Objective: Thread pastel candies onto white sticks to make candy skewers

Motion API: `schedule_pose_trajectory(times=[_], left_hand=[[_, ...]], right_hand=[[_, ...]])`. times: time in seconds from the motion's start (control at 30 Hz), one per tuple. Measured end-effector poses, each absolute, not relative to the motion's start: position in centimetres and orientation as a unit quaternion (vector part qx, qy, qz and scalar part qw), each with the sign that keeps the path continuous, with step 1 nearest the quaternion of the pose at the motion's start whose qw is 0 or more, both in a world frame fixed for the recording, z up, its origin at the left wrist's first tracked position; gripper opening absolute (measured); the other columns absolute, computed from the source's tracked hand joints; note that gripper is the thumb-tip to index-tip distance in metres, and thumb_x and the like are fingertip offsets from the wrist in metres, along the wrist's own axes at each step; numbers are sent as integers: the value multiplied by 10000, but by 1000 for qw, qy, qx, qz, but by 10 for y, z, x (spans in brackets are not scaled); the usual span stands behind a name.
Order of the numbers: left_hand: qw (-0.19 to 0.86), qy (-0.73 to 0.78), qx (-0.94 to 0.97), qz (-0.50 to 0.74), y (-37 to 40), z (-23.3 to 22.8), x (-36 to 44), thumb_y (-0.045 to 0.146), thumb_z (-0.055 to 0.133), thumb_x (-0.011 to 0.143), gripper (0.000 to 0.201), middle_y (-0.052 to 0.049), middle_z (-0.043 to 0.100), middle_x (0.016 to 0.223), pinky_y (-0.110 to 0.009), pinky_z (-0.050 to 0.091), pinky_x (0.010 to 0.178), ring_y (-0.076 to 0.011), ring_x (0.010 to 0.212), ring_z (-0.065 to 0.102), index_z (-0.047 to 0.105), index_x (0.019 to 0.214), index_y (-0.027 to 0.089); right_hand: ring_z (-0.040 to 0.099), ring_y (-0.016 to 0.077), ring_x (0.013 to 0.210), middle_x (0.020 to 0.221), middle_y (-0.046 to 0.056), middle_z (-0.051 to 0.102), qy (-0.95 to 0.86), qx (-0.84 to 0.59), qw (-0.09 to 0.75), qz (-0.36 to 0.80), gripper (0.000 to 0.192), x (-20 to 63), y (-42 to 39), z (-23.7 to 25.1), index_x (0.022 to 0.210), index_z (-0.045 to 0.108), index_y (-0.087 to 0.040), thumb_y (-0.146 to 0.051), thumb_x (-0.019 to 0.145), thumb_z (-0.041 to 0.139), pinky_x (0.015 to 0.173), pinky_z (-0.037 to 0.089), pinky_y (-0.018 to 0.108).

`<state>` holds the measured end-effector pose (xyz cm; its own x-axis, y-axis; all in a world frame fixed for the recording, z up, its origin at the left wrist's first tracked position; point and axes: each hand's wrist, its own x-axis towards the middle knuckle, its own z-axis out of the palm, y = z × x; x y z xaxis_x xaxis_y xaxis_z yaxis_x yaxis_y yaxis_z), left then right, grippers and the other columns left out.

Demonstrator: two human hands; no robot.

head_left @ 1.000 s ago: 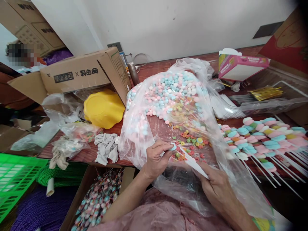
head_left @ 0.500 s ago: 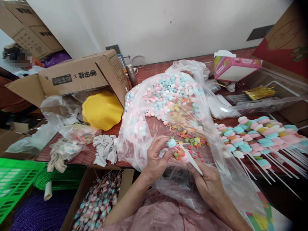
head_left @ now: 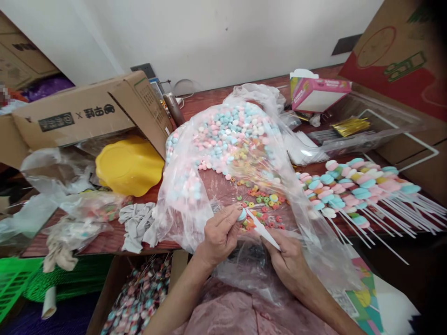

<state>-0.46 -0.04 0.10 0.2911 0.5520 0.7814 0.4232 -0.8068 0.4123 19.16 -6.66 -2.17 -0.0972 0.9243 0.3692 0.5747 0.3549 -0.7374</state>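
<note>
My left hand (head_left: 220, 235) pinches a blue marshmallow (head_left: 242, 214) between thumb and fingertips. My right hand (head_left: 289, 258) is closed around a bundle of thin white sticks (head_left: 261, 229), whose far end reaches close to the marshmallow; whether they touch I cannot tell. Beneath both hands spreads a clear plastic bag (head_left: 188, 218), opened out on the table. Loose ring-shaped cereal (head_left: 260, 193) in red, green and yellow lies just beyond my fingers. Farther back is a heap of pink, blue and white marshmallows (head_left: 230, 132), partly under the plastic.
Finished marshmallow skewers (head_left: 349, 188) lie at the right, sticks toward me. A yellow scalloped bowl (head_left: 129, 165) and a cardboard box (head_left: 80, 111) stand left, near grey gloves (head_left: 138, 225). Below the table edge, a carton holds many skewers (head_left: 139, 293). A clear tray (head_left: 384, 128) sits back right.
My left hand has brought the blue marshmallow nearer the stick tips, and its fingers have closed more tightly together. The whole view has shifted, so most things appear farther left.
</note>
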Motion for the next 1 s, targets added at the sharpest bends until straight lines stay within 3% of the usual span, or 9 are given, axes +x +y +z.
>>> schedule_pose_trajectory(times=[0.17, 0.3, 0.43, 0.6, 0.7, 0.8, 0.9, 1.0], left_hand=[[27, 290, 820, 493, -9, 6, 5, 85, 564, 932, 453, -176, 737, 1184, -369, 616, 958, -236, 1155, 702, 565, 1380, 151], [61, 289, 831, 471, -17, 5, 19, 150, 517, 968, 349, -191, 735, 1104, -394, 613, 938, -254, 1107, 707, 607, 1304, 117], [171, 313, 823, 443, -22, 1, 27, 183, 495, 994, 294, -150, 749, 1056, -347, 617, 880, -218, 1008, 724, 651, 1239, 136], [349, 364, 770, 391, -2, 6, 23, 237, 506, 1001, 388, -93, 760, 1131, -336, 596, 897, -190, 980, 732, 583, 1378, 191], [320, 399, 794, 329, 35, 15, 22, 244, 558, 965, 365, -68, 778, 973, -310, 588, 800, -181, 818, 720, 642, 1315, 181], [243, 377, 864, 230, 73, 18, 34, 197, 573, 932, 220, -78, 759, 976, -352, 561, 891, -219, 930, 698, 747, 1066, 199], [184, 327, 916, 143, 95, 9, 57, 143, 617, 864, 277, -120, 703, 1104, -421, 536, 963, -270, 1082, 640, 724, 1115, 190], [158, 312, 933, 84, 104, -3, 72, 81, 622, 800, 342, -150, 662, 1098, -445, 552, 918, -294, 1062, 622, 713, 1123, 149]], right_hand=[[548, 125, 570, 667, -23, 620, -690, -523, 437, 245, 229, 190, -68, -19, 833, 645, -190, -138, 968, 467, 571, 422, 223], [577, 135, 623, 735, -2, 667, -674, -506, 459, 280, 257, 188, -68, -24, 889, 693, -180, -141, 968, 452, 618, 466, 231], [557, 133, 573, 690, -11, 651, -650, -526, 483, 261, 242, 193, -68, -28, 953, 735, -172, -194, 968, 494, 579, 458, 236], [585, 162, 633, 696, -8, 644, -602, -588, 479, 251, 244, 220, -51, -36, 956, 750, -198, -317, 967, 537, 609, 472, 259], [512, 160, 568, 606, -19, 557, -533, -641, 496, 243, 265, 240, -36, -46, 853, 730, -206, -409, 939, 585, 534, 425, 268], [434, 147, 495, 531, -35, 452, -490, -647, 520, 268, 323, 249, -28, -53, 711, 657, -218, -449, 927, 591, 475, 376, 276], [429, 142, 490, 530, -35, 438, -480, -640, 533, 278, 362, 249, -26, -54, 641, 597, -221, -451, 921, 594, 474, 373, 279], [430, 141, 488, 524, -34, 441, -490, -632, 534, 276, 360, 249, -27, -55, 661, 618, -213, -446, 932, 573, 477, 375, 281]])
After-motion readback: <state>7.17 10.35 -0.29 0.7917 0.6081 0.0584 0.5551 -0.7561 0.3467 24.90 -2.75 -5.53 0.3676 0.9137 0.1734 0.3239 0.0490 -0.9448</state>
